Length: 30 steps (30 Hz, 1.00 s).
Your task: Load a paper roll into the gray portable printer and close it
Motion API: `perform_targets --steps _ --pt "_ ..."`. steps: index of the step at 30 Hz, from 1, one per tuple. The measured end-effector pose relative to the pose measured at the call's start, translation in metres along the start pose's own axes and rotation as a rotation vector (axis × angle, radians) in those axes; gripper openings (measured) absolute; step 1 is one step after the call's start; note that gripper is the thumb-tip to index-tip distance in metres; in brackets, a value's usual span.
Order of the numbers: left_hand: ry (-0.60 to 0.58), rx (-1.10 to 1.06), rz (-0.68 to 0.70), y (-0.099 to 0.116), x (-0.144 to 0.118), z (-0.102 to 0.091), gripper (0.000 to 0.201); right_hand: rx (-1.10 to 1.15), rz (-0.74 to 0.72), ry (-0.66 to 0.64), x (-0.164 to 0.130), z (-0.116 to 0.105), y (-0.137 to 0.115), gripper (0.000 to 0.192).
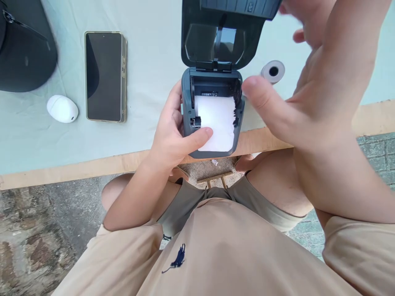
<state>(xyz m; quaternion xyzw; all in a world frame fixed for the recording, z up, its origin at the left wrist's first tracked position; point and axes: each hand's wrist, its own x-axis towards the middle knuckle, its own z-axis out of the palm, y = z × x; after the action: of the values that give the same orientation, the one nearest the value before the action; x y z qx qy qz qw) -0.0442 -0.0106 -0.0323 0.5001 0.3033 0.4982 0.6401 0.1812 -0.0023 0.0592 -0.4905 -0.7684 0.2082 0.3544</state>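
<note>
a dark blue-grey printer (pixel 216 74) is held just over the near edge of the bench (pixel 70 170), its hinged lid (pixel 212 39) swung wide open and away from the person. in its bay lies white paper (pixel 219 119), ragged along the right side, below a small printed label (pixel 209 94) on the inner wall. the left hand (pixel 173 131) has its grip closed around the left side of the printer, thumb pressed on the paper. the right hand (pixel 317 94) is raised at the right, thumb apart from the fingers and just beside the bay; its fingertips pass by the lid's corner, and whether that grip holds the lid cannot be told.

to the right of the printer, partly behind the right hand, stands a white roll (pixel 278 68) with a dark core. to the left lie a phone (pixel 104 76), screen up and dark, a closed white case (pixel 62 109), and part of a black bag (pixel 27 49). pale blue-green cloth (pixel 151 82) covers the bench up to its bare wooden edge. beneath, the floor (pixel 77 209) is grey and rough, with tiles (pixel 376 152) at the right.
</note>
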Motion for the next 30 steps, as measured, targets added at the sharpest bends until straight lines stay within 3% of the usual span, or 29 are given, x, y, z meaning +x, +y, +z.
perform_targets --steps 4,8,12,20,26,30 --pt "0.006 0.031 0.034 -0.006 0.000 -0.004 0.081 -0.014 -0.155 0.157 0.003 0.002 0.005 0.031" --pt "-0.018 0.011 0.071 -0.012 0.001 -0.009 0.080 -0.124 -0.348 0.020 0.002 0.001 0.010 0.029" --pt "-0.023 0.000 0.072 -0.014 0.002 -0.009 0.083 -0.187 -0.361 -0.095 0.000 -0.001 0.012 0.025" --pt "-0.016 -0.006 0.110 -0.019 0.004 -0.011 0.079 -0.191 -0.360 -0.107 -0.001 0.000 0.013 0.022" --pt "0.018 0.063 0.012 -0.009 0.004 -0.006 0.098 -0.180 -0.375 -0.082 -0.001 0.002 0.015 0.017" --pt "0.052 -0.041 -0.094 0.009 0.001 0.003 0.082 -0.172 -0.345 -0.069 -0.002 0.001 0.011 0.027"
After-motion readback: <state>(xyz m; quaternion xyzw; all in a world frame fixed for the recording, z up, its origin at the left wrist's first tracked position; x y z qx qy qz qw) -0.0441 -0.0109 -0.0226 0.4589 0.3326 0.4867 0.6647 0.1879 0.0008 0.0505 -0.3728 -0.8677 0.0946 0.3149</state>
